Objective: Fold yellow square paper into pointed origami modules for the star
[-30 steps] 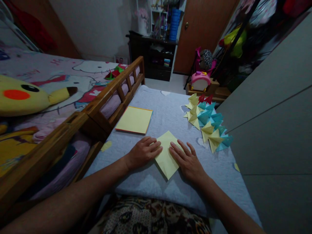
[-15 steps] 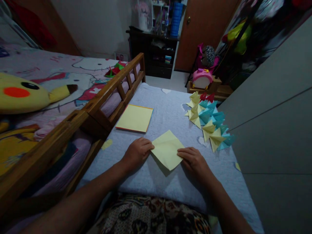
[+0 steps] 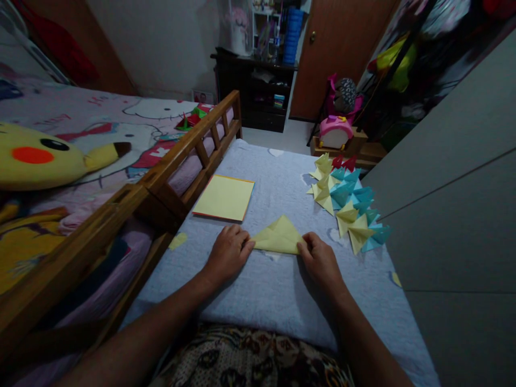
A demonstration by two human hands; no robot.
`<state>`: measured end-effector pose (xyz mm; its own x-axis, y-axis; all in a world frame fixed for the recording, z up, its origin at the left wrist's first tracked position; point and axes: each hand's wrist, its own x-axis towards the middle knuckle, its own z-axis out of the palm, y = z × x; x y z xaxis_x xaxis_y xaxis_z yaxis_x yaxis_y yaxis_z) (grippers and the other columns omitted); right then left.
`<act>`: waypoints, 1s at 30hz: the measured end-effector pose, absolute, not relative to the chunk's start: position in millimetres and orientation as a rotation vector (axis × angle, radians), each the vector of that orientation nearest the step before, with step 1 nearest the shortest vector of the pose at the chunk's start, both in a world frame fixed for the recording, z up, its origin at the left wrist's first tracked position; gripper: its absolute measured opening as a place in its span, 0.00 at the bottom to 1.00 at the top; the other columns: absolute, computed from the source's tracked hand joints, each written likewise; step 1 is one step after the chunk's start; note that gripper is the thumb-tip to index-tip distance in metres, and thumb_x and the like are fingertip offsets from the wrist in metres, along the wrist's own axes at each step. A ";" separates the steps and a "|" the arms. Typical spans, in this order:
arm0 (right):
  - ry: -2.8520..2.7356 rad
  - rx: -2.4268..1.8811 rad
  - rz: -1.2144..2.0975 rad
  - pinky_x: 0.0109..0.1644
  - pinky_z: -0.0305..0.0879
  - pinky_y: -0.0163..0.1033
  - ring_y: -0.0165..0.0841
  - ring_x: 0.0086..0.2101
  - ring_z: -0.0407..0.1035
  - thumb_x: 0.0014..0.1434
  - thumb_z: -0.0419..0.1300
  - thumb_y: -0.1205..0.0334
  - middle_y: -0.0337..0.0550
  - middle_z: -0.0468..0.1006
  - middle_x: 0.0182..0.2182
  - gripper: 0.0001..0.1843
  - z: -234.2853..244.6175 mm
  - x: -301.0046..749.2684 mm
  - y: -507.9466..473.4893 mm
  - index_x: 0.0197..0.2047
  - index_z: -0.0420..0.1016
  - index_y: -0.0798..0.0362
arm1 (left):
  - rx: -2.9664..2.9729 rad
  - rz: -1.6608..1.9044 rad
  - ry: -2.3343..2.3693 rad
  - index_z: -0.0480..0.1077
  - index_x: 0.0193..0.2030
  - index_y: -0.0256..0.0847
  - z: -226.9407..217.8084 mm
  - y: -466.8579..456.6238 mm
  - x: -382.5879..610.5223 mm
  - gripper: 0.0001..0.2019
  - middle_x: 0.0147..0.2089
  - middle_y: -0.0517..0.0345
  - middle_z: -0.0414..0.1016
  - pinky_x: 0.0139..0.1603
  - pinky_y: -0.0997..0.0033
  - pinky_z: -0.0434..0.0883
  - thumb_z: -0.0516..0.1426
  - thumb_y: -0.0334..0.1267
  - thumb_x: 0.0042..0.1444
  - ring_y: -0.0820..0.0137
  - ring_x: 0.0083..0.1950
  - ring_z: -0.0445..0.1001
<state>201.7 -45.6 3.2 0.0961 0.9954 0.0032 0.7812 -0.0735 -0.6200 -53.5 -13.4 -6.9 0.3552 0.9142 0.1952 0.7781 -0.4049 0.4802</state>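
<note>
A sheet of yellow origami paper (image 3: 278,237) is folded along its middle into a triangle, its point facing away from me and the long edge towards me. My left hand (image 3: 230,249) pinches the left corner between thumb and fingers. At the opposite corner my right hand (image 3: 318,257) is closed on the paper in the same way. Beyond my left hand lies a square stack of origami paper (image 3: 224,198), yellow on top with other colours at its edges. Folded paper pieces (image 3: 355,199) in yellow, blue and red stand in rows to the right.
The bed surface (image 3: 258,301) has a pale blue-grey sheet. A wooden rail (image 3: 189,145) runs along its left side, with a yellow plush toy (image 3: 44,161) on the bed beyond. A grey panel (image 3: 455,215) borders the right side. A dark cabinet (image 3: 250,91) stands at the back.
The yellow paper has gone from an open diamond to a triangle, its near half folded away from me. Both hands still grip its side corners.
</note>
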 end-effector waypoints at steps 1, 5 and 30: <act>-1.743 -1.933 0.541 0.33 0.60 0.39 0.38 0.28 0.70 0.62 0.54 0.56 0.43 0.77 0.27 0.11 0.9 200.1 -45.1 0.42 0.74 0.53 | 2.340 0.622 1.525 0.69 0.32 0.41 -7.0 -13.7 -52.1 0.08 0.36 0.53 0.69 0.46 0.56 0.67 0.55 0.38 0.62 0.58 0.42 0.67; -1.810 -1.944 0.340 0.38 0.62 0.42 0.41 0.32 0.71 0.63 0.54 0.60 0.47 0.79 0.30 0.17 -7.8 195.8 -46.8 0.52 0.74 0.56 | 2.421 0.563 1.633 0.69 0.33 0.41 -3.6 -17.3 -45.2 0.05 0.36 0.52 0.70 0.44 0.56 0.67 0.57 0.35 0.60 0.57 0.41 0.67; -1.919 -1.651 0.370 0.45 0.60 0.44 0.39 0.39 0.69 0.68 0.52 0.64 0.46 0.77 0.36 0.14 -20.2 204.9 -49.9 0.47 0.78 0.53 | 2.802 0.187 1.121 0.58 0.69 0.40 -12.7 -28.3 -3.9 0.29 0.73 0.47 0.59 0.70 0.54 0.55 0.55 0.53 0.67 0.55 0.73 0.56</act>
